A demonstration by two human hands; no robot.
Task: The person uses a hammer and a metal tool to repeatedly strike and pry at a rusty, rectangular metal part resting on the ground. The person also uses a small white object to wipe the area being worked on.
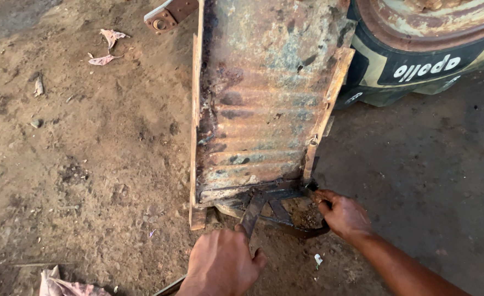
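Gripping: left hand [221, 266] on flat bar [251, 215], right hand [343, 215] at rusty panel [264, 104] corner, open dirt [77, 164] left.

The left hand [220, 266] is cut off at the wrist by the bottom edge, and its grip hides the near end of the flat rusty bar [251, 215]; only the knuckles show. The right hand [343, 215] covers the spot where the bent dark strap [299, 231] meets the corner of the rusty corrugated panel [264, 104], so what its fingers pinch cannot be told. The panel and the tyre [417, 60] run off the top edge. A pink rag [61, 285] is clipped at the bottom edge.
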